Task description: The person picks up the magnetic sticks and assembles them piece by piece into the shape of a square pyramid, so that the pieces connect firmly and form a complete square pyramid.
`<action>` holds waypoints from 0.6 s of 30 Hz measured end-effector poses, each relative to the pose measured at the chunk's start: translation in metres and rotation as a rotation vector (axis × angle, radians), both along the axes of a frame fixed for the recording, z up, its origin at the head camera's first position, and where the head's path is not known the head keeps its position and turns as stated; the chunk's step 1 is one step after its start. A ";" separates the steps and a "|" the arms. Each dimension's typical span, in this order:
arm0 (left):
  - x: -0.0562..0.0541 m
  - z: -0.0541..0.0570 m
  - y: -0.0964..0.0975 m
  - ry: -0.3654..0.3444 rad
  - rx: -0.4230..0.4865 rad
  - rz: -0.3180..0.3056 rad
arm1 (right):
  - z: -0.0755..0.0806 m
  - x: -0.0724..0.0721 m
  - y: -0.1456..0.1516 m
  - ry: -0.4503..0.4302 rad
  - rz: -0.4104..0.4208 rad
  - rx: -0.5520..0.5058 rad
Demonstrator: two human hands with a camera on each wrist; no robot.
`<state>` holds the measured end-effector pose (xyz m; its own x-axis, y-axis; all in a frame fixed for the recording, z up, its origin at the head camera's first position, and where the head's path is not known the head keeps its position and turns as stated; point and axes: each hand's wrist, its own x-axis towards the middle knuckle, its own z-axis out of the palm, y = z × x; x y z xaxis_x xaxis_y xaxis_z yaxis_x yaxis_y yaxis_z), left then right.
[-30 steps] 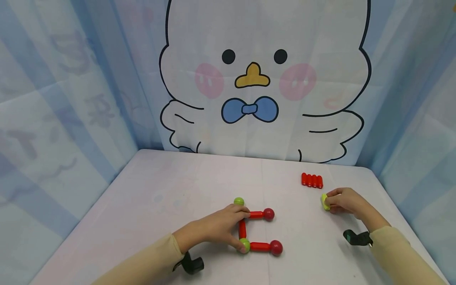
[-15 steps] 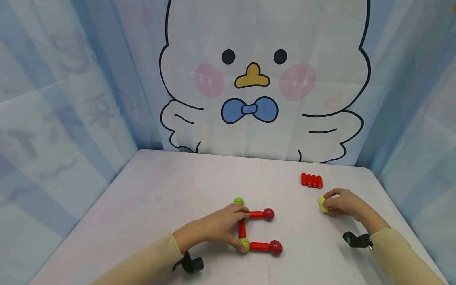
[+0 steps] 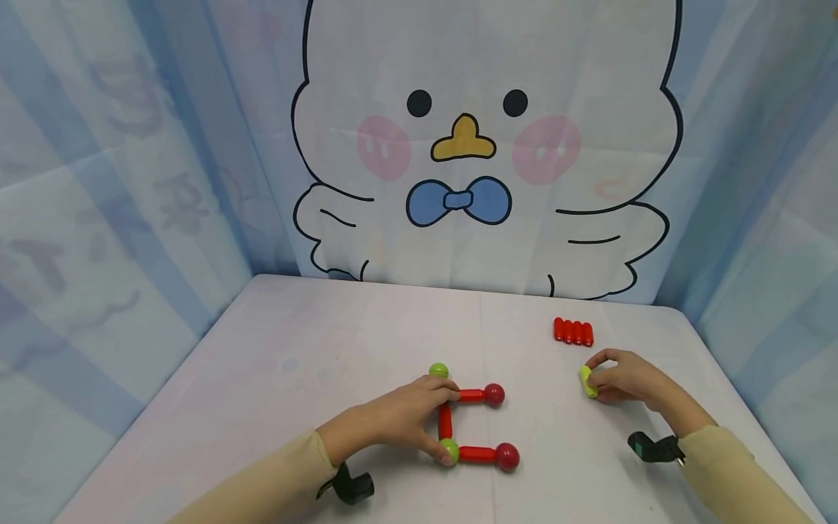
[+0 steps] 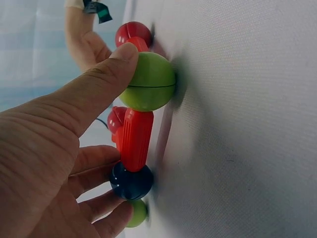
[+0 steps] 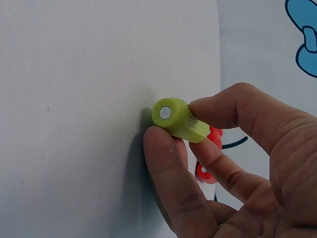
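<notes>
My left hand (image 3: pixel 402 416) grips a toy frame of magnetic rods and balls on the table. In the left wrist view its thumb presses a green ball (image 4: pixel 152 82), while the fingers rest around a dark blue ball (image 4: pixel 131 182); a red magnetic rod (image 4: pixel 137 136) joins the two. Two more red rods reach rightward, ending in red balls (image 3: pixel 494 394). Another green ball (image 3: pixel 439 370) sits at the far end. Over at the right, my right hand (image 3: pixel 631 380) pinches a yellow-green magnetic rod (image 5: pixel 185 121) between thumb and fingers, its pale round end showing, close over the table.
Several red magnetic rods (image 3: pixel 573 332) lie side by side at the back right, beyond my right hand. The white-covered table (image 3: pixel 340 335) is bounded by printed curtains (image 3: pixel 118 182) at the sides and back. Small dark cameras (image 3: pixel 353 486) hang at both wrists.
My right hand has shifted slightly left and toward me with the yellow-green rod, away from the row of red rods. My left hand and the frame stay in place.
</notes>
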<state>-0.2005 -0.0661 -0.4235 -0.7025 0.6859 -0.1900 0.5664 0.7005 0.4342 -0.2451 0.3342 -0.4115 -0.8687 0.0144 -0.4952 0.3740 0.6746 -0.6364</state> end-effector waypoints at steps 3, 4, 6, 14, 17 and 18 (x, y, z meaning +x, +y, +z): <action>0.000 0.000 0.000 -0.003 0.008 0.000 | 0.000 0.001 -0.001 0.001 0.007 -0.005; 0.000 0.000 -0.001 -0.003 0.008 0.000 | 0.000 0.002 -0.002 0.002 0.009 -0.004; 0.000 0.000 -0.001 -0.002 0.007 -0.002 | 0.000 0.002 -0.002 0.001 0.011 -0.006; -0.001 0.000 0.000 0.003 -0.006 -0.010 | -0.001 0.004 -0.007 0.001 0.022 0.001; -0.001 0.000 0.000 0.004 -0.004 -0.011 | -0.003 0.005 -0.008 0.005 0.028 -0.004; 0.000 0.000 0.000 0.005 -0.003 -0.012 | -0.003 0.006 -0.008 0.007 0.030 -0.008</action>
